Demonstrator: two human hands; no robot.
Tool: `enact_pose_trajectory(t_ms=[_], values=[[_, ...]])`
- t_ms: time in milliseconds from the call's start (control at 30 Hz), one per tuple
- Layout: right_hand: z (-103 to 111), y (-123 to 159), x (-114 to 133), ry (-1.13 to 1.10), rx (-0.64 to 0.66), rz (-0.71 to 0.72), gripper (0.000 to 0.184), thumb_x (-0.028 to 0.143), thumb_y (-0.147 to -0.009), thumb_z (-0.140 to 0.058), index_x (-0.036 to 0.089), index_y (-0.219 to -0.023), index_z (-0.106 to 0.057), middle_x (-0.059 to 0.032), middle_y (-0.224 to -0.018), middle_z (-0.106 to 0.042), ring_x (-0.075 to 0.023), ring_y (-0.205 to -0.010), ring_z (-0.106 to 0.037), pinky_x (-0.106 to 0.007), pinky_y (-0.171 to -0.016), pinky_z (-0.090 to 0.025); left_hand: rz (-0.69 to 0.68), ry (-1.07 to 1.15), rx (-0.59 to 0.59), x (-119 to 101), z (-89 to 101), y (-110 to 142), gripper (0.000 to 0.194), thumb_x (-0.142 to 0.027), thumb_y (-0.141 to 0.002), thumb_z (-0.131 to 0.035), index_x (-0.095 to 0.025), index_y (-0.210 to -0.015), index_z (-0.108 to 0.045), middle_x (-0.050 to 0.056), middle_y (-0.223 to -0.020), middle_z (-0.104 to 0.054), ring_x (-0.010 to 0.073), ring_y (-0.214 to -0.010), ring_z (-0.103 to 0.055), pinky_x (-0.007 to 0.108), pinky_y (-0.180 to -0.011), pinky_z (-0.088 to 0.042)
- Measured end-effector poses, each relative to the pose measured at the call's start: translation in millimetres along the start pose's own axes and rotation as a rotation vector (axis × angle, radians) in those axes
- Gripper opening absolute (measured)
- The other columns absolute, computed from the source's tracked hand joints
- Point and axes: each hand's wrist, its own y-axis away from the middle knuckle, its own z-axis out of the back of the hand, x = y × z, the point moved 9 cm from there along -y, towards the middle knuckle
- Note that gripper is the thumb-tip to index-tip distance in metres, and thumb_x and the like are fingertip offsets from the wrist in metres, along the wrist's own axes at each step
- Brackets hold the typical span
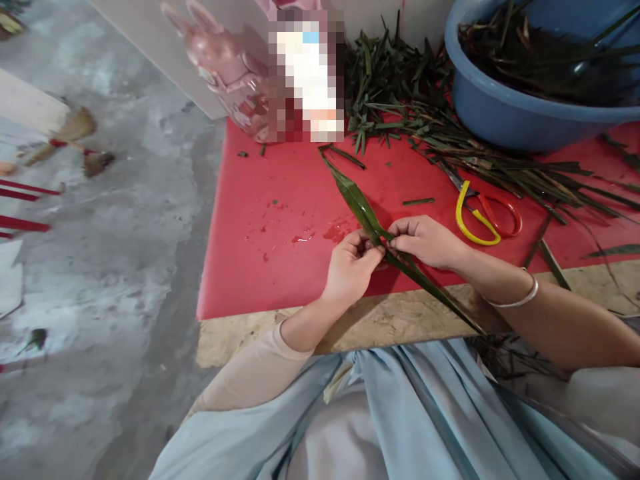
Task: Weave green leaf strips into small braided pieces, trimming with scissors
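Observation:
A long green leaf stretches diagonally between my hands, its far tip over the red table cover and its other end reaching past the table's near edge. My left hand pinches it near the middle, thumb and fingers closed. Just to the right, my right hand also grips the leaf with closed fingertips, close beside the left thumb. Where the fingers meet, part of the leaf is hidden. Scissors with one yellow and one red handle lie right of my right hand, their blades partly under leaf strips.
A blue basin holding wet dark leaves stands at the back right. Cut leaf pieces and strips pile beside it. A pink rabbit-eared bottle stands at the back left, beside a blurred-out object. Water drops dot the red cover.

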Motion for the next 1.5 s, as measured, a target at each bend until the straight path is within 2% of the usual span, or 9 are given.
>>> enact_pose_trajectory(t_ms=[167,267,367,567,767,967,1233,1300,1500], values=[[-5.5,6.0,5.8,-0.036,-0.015,0.011,0.006,0.018,-0.079,-0.044,0.019,-0.081,-0.049,0.0023,-0.064,-0.059,-0.0091,-0.052,-0.054,-0.019,-0.049,-0.04,-0.002,0.047,-0.044,3.0,4.7,-2.7,0.02,-0.022,-0.066,-0.065,-0.017,-0.084,-0.057,-0.004,-0.072,-0.057,0.01,-0.063,-0.058,0.026,-0.063,-0.055],[-15.7,10.7,10.6,0.042,0.04,0.031,0.005,0.024,-0.084,-0.047,0.02,-0.087,-0.047,0.0065,-0.053,-0.052,-0.0082,-0.043,-0.048,-0.018,-0.044,-0.035,0.001,0.041,-0.039,3.2,5.2,-4.1,0.015,-0.023,-0.067,-0.063,-0.017,-0.078,-0.056,-0.002,-0.073,-0.059,0.0108,-0.063,-0.059,0.025,-0.062,-0.055],[-17.2,12.0,14.7,0.113,0.037,0.075,0.007,0.025,-0.085,-0.047,0.019,-0.089,-0.047,0.0088,-0.049,-0.046,-0.0066,-0.04,-0.041,-0.018,-0.042,-0.028,-0.051,0.037,-0.124,-3.8,17.0,-8.7,0.014,-0.021,-0.066,-0.062,-0.016,-0.078,-0.057,-0.002,-0.072,-0.06,0.0102,-0.061,-0.058,0.022,-0.058,-0.053],[-5.6,7.6,15.7,0.195,0.048,0.13,0.008,0.026,-0.085,-0.048,0.019,-0.086,-0.049,0.0074,-0.055,-0.047,-0.0063,-0.044,-0.04,-0.019,-0.046,-0.029,-0.201,0.137,-0.309,-26.1,53.6,-25.2,0.013,-0.02,-0.065,-0.062,-0.018,-0.076,-0.057,-0.004,-0.068,-0.06,0.0077,-0.057,-0.056,0.021,-0.057,-0.051],[11.1,2.2,13.2,0.256,0.081,0.141,0.012,0.03,-0.084,-0.051,0.018,-0.086,-0.05,0.0069,-0.055,-0.046,-0.0069,-0.045,-0.04,-0.021,-0.048,-0.03,-0.214,0.194,-0.43,-33.1,84.3,-42.7,0.017,-0.019,-0.065,-0.061,-0.018,-0.081,-0.056,0.0,-0.077,-0.065,0.0097,-0.065,-0.062,0.021,-0.061,-0.051],[15.3,-3.4,-2.4,0.226,0.128,0.064,0.018,0.036,-0.083,-0.052,0.02,-0.088,-0.048,0.007,-0.055,-0.047,-0.007,-0.042,-0.04,-0.021,-0.044,-0.028,-0.231,0.297,-0.525,-33.9,118.3,-60.7,0.014,-0.016,-0.066,-0.059,-0.017,-0.081,-0.057,0.001,-0.077,-0.065,0.009,-0.063,-0.062,0.022,-0.063,-0.052],[22.5,-2.9,-8.1,0.216,0.16,-0.018,0.03,0.047,-0.079,-0.058,0.019,-0.087,-0.048,0.0066,-0.055,-0.049,-0.0065,-0.041,-0.038,-0.021,-0.041,-0.028,-0.387,0.446,-0.772,-56.9,210.5,-64.4,0.01,-0.011,-0.074,-0.055,-0.017,-0.081,-0.055,0.002,-0.078,-0.066,0.0098,-0.07,-0.065,0.02,-0.062,-0.05],[25.7,-3.6,-9.1,0.207,0.163,-0.026,0.033,0.049,-0.078,-0.059,0.019,-0.087,-0.048,0.0062,-0.055,-0.049,-0.0061,-0.041,-0.038,-0.021,-0.041,-0.028,-0.41,0.464,-0.832,-57.6,227.7,-62.0,0.01,-0.01,-0.077,-0.052,-0.017,-0.084,-0.055,0.002,-0.077,-0.065,0.0087,-0.068,-0.064,0.018,-0.06,-0.048],[27.3,-4.4,-16.0,0.164,0.213,-0.071,0.037,0.05,-0.077,-0.061,0.019,-0.089,-0.047,0.0064,-0.056,-0.049,-0.0051,-0.041,-0.038,-0.019,-0.04,-0.026,-0.365,0.559,-0.821,-49.2,240.7,-64.5,0.009,-0.023,-0.086,-0.05,-0.016,-0.086,-0.054,0.0,-0.066,-0.06,0.0096,-0.057,-0.061,0.02,-0.054,-0.046]])
